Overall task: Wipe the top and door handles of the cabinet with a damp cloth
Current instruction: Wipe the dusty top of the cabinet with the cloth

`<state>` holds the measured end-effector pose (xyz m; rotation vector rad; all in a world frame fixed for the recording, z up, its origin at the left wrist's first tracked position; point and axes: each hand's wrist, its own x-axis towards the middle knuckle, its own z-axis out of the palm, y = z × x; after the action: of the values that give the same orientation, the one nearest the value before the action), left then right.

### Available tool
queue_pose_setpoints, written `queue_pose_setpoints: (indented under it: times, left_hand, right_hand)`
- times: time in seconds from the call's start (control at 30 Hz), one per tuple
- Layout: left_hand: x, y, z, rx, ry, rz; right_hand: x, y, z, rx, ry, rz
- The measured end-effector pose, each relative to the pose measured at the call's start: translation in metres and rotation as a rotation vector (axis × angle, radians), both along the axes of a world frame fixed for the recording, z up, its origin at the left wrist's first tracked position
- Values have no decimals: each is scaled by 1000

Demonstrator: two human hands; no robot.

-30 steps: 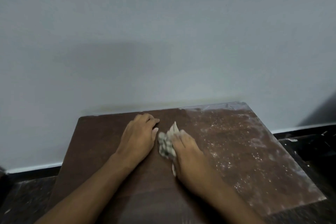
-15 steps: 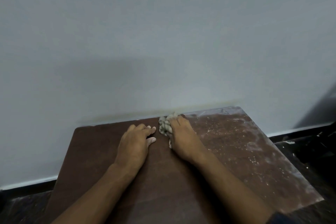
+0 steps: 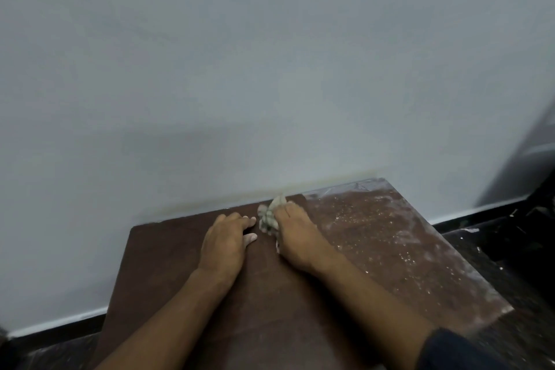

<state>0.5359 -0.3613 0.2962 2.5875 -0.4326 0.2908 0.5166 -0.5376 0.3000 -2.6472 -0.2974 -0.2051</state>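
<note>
Cabinet top: a dark brown flat panel, seen from above, its far edge butted against the wall; it fills the lower middle of the view, from about 7 o'clock round to 4 o'clock.
Cloth: a small pale grey-green wad, bunched up, lying on the cabinet top at its far edge, just short of the wall, a little toward 5 o'clock from the centre of the view. Part of it sticks out to the left of and beyond the fingers; the rest is hidden under the hand.
Right hand: palm down on the cloth, pressing it onto the panel, fingers reaching toward 12 o'clock. The grip is flat fingers laid over the wad; whether any finger curls under it cannot be told.
Left hand: flat on the bare panel just beside the right hand, at its 9 o'clock, fingers straight and spread slightly, holding nothing. Its fingertips nearly reach the cloth but stay apart from it.
Dust: pale specks and a whitish film cover the panel from 1 to 4 o'clock of the right hand; the half under and left of the hands looks dark and even.
Sleeve: a dark cuff on the right forearm at the bottom edge.
Wall: plain pale grey, with a yellowish stain along the cabinet's back edge.
Floor: dark, flecked with white, on either side.
</note>
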Motion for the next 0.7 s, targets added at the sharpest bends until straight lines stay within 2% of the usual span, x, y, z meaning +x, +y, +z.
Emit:
queue_pose_setpoints:
  times: [0.13,0.33,0.4,0.47,0.53,0.6,0.7]
  left_hand:
    - [-1,1,2,11,1,-7]
    - [-2,0,15,114,101,-33]
    - [-3,3,23,79,195,-18]
    - [-4,9,28,-13,216,47]
    - [-9,17,29,-89,137,78]
    - [-15,22,29,-85,37,63]
    - [-15,24,33,-125,-57,102]
  right_hand:
    - [-21,-7,-11,-18,-44,84]
    - [26,12,2,-34,-14,-56]
    - [20,21,-4,-31,3,53]
    - [17,15,-4,-29,27,153]
    - [29,7,0,-51,41,113]
    - [40,11,9,-78,42,25]
    - [22,41,20,-15,59,108]
